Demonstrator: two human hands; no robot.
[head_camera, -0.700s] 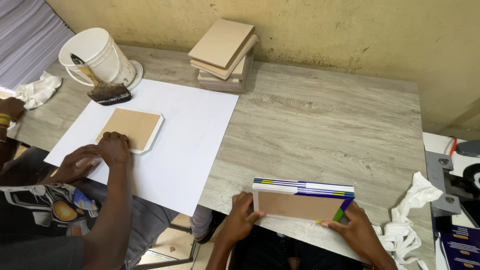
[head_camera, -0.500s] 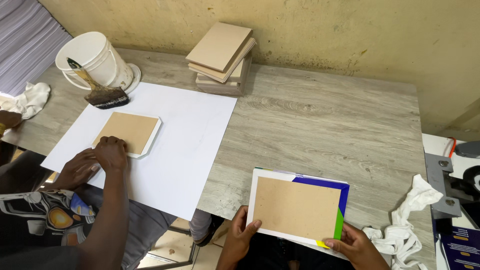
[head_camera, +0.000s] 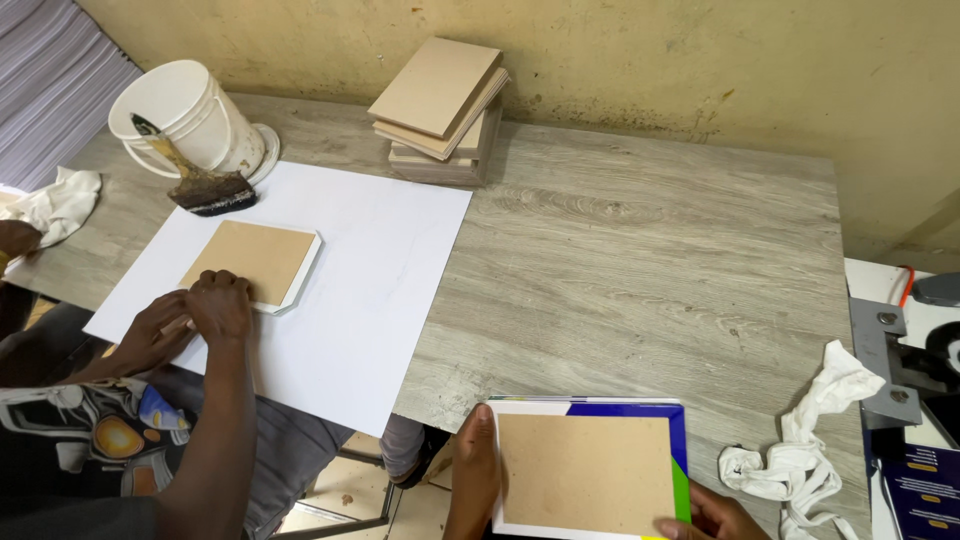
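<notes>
A brown board (head_camera: 585, 470) lies flat on a printed sheet with white, blue and green edges, at the table's front edge. My left hand (head_camera: 472, 470) grips its left edge, thumb on top. At the lower right corner of the board, my right hand (head_camera: 708, 518) holds on, partly cut off by the frame. To the left, a co-worker's two hands (head_camera: 195, 315) press on the near edge of a second brown board (head_camera: 252, 262) with a white sheet under it, lying on a large white paper (head_camera: 370, 270).
A white bucket (head_camera: 190, 115) and a wide dark brush (head_camera: 205, 185) sit at the back left. A stack of brown boards (head_camera: 440, 105) stands by the wall. White rags lie at the right (head_camera: 800, 450) and far left (head_camera: 60, 200). A grey machine (head_camera: 900, 350) borders the table's right edge.
My board stood tilted up on its edge; it now lies flat, brown face up, closer to me. The co-worker's hands stayed at the near edge of their board.
</notes>
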